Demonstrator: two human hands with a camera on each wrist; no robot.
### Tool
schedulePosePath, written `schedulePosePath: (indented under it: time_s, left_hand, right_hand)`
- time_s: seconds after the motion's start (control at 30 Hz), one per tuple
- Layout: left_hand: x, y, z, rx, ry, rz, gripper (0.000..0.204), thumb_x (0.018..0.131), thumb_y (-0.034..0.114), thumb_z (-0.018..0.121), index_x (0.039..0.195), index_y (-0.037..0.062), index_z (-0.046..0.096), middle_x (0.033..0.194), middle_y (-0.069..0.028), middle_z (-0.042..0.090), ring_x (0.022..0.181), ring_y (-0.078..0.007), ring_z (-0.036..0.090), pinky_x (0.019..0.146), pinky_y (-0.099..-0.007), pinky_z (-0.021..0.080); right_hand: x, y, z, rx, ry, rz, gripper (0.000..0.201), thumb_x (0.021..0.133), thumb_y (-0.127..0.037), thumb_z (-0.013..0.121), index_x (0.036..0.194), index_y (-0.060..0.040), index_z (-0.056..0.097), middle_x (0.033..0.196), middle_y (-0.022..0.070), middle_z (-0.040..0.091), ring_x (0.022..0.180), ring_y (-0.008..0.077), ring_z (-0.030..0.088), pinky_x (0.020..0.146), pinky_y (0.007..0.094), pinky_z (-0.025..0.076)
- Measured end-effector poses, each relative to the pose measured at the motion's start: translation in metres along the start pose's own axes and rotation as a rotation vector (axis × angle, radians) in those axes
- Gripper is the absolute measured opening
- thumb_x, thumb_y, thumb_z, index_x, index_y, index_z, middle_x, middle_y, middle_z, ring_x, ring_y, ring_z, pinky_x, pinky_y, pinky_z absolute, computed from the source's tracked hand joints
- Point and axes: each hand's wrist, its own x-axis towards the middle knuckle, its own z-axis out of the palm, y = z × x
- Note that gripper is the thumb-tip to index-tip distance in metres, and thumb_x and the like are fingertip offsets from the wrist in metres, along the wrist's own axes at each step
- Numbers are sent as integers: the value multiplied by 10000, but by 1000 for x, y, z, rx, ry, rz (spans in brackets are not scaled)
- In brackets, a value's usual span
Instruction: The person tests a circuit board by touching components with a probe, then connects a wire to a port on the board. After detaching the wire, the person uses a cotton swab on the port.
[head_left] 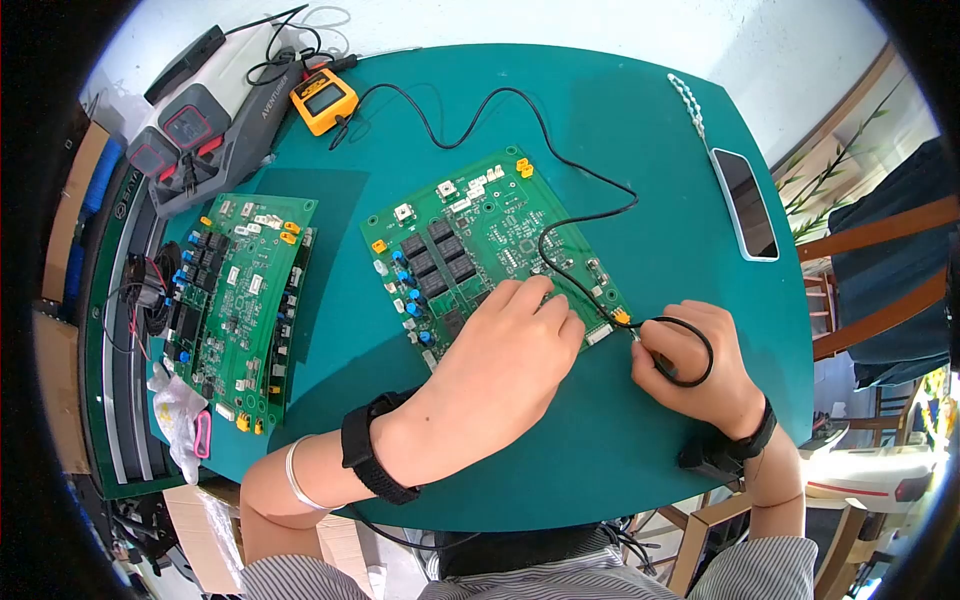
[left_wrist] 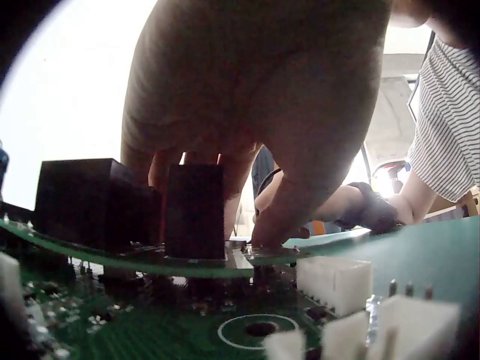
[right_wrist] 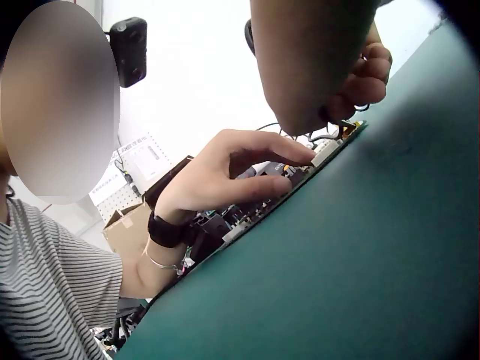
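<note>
A green circuit board (head_left: 480, 215) with black relays (head_left: 437, 258) and white and yellow connectors lies on the green table. My left hand (head_left: 490, 365) rests over its near part, thumb and fingers spread down onto it. In the left wrist view, those fingers (left_wrist: 279, 217) come down beside tall black blocks (left_wrist: 195, 210). Just off the board's right corner, my right hand (head_left: 700, 365) grips the end of a black cable (head_left: 590, 215) between curled fingers. A thin metal tip (head_left: 636, 338) shows at the fingertips, close to a yellow connector (head_left: 622, 317). The hand hides most of that end.
The cable runs back to a yellow device with a screen (head_left: 324, 100). More circuit boards (head_left: 245, 300) lie stacked at the left, beside a grey and white machine (head_left: 215, 120). A phone (head_left: 745, 205) with a beaded strap lies far right. A plastic bag (head_left: 178, 415) sits at the left edge.
</note>
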Motion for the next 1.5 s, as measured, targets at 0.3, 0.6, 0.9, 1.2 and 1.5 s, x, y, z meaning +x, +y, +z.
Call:
schedulePosePath:
  time_s: [0.3,0.6,0.9,1.2,1.5]
  left_hand:
    - [0,0,1,-7,15,-2,329,815,25,710,1132,-60,676,1113,-160,666,1174,-346,591,999,-450,495]
    - [0,1,4,-5,22,-2,317,812,12,704,1118,-61,665,1104,-163,659,1159,-347,591,985,-452,496]
    - [0,1,5,-12,36,2,303,799,6,705,1090,-58,651,1087,-167,646,1142,-355,592,972,-455,497]
    - [1,1,6,-21,46,4,294,775,7,712,1054,-46,636,1077,-167,628,1139,-358,592,970,-458,497]
    - [1,0,8,-18,60,9,310,768,17,722,1058,-45,631,1076,-171,617,1131,-361,589,969,-464,497]
  right_hand:
    - [1,0,0,11,8,-5,171,777,-41,752,756,-68,585,628,66,511,548,264,528,531,391,416]
    - [-1,0,1,10,-29,2,152,792,-52,758,805,-57,607,649,69,539,576,270,559,545,396,431]
    - [0,0,1,7,-38,6,165,799,-54,758,781,-58,594,640,70,527,562,275,541,540,399,424]
    - [1,-1,0,7,-33,0,177,799,-58,762,770,-62,588,638,73,529,560,277,539,536,402,419]
    - [0,0,1,19,-32,-2,191,808,-68,763,764,-66,577,641,74,535,560,278,539,538,404,419]
